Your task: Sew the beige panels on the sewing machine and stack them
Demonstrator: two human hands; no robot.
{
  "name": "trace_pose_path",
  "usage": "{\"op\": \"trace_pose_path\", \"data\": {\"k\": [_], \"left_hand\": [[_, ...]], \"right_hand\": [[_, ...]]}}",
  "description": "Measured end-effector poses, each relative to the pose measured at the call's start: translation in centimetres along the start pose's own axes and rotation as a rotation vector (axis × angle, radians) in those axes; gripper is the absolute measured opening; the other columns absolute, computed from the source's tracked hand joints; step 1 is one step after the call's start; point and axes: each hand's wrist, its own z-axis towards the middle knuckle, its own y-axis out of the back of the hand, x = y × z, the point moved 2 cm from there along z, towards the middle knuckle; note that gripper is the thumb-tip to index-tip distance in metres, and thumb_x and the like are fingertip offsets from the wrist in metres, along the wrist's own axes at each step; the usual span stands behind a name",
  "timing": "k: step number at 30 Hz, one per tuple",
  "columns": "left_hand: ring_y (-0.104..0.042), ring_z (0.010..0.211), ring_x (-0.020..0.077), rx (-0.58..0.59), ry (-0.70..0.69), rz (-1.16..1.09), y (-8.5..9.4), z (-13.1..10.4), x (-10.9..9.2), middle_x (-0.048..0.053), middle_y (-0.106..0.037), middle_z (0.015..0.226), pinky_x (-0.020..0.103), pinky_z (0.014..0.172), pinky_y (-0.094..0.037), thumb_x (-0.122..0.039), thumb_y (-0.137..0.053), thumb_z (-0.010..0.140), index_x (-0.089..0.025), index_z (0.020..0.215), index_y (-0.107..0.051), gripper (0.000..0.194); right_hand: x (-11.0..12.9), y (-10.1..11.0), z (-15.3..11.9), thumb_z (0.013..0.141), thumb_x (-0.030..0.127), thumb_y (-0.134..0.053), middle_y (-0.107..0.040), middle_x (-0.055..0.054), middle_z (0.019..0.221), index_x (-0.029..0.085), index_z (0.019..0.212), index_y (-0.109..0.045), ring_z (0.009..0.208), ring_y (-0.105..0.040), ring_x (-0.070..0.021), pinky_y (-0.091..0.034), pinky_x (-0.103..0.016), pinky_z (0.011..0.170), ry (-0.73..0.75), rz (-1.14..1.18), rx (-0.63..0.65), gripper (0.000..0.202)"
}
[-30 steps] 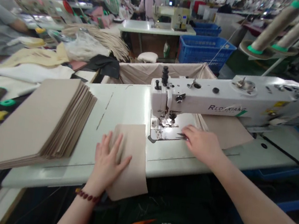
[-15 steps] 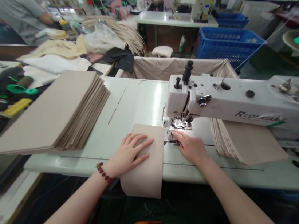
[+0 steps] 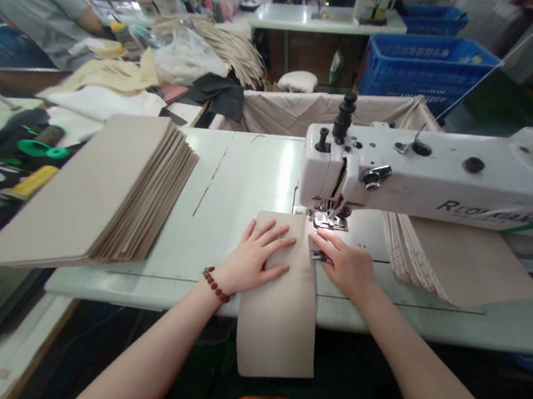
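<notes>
A beige fabric panel lies on the sewing table, its near end hanging over the front edge. My left hand rests flat on it with fingers spread. At the panel's right edge, my right hand has its fingers drawn together, fingertips just in front of the presser foot and beside a small metal guide. What lies under those fingertips is hidden. Above them is the head of the white sewing machine. The panel's far right corner is close to the presser foot.
A thick stack of beige panels stands to the left. More beige panels lie under the machine arm. Behind the table are a cloth-lined bin and a blue crate. A co-worker's arm shows at upper left, near cloth scraps.
My left hand has slid the panel right and forward, so its right edge now meets my right fingertips near the presser foot. The right hand has barely moved. The camera view has shifted slightly.
</notes>
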Motion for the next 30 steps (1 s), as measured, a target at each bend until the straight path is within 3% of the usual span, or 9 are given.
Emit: {"op": "trace_pose_path", "data": {"k": [14,30], "left_hand": [[-0.024,0.146,0.0287,-0.017,0.008,-0.021,0.16,0.05,0.14,-0.001,-0.037,0.154,0.055,0.121,-0.003,-0.046,-0.061,0.089,-0.034,0.142,-0.047,0.056],[-0.020,0.148,0.0293,-0.011,0.011,-0.016,0.08,0.09,-0.02,0.000,-0.033,0.157,0.057,0.120,0.000,-0.045,-0.057,0.093,-0.035,0.146,-0.042,0.056]], "right_hand": [[-0.04,0.11,0.02,0.087,0.019,-0.055,-0.050,0.001,0.147,0.035,0.144,-0.045,0.109,-0.063,-0.0217,-0.054,-0.034,0.079,0.007,0.007,0.022,0.061],[0.03,0.07,0.10,0.086,0.020,-0.056,-0.050,0.000,0.147,0.035,0.144,-0.045,0.106,-0.064,-0.0220,-0.053,-0.033,0.077,-0.005,0.003,0.030,0.061]]}}
